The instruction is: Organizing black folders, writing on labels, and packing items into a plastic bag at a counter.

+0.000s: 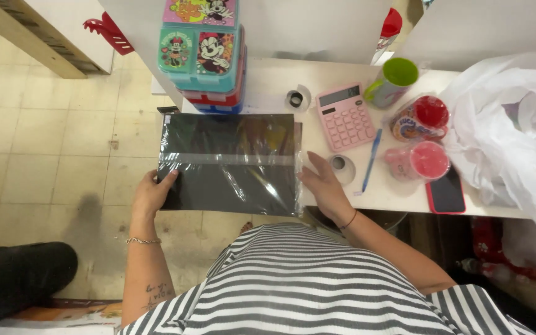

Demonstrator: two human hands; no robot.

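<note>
Fingers first: the left hand [151,195] curls over the left edge of the black pack [231,164], thumb on top, fingers tucked under — a pinch on the rim. The right hand [324,186] lies with its fingers [315,162] held close together, flat along the pack's right edge.

The pack is a wide, flat rectangle sealed in clear film, with a pale strip of tape running across its middle. It sits half on the white table [398,192], its left end hanging out over the tiled floor. It looks light and fairly stiff, like a sheaf of card, but the film is glossy and likely slippery; gripping both short edges, as now, seems the safe hold.

Everything else, taken from the pack, big to small: well to its right, a heap of white plastic bag [510,136]. Just behind it, a stack of lunch boxes [206,53] with cartoon lids in teal and pink. To its right, a pink calculator [344,116], a green mug [393,80], two round red-lidded tubs [423,139], a dark phone [446,192], a blue pen [370,161] and a tape roll [341,166] — that last one just beside the right hand.
</note>
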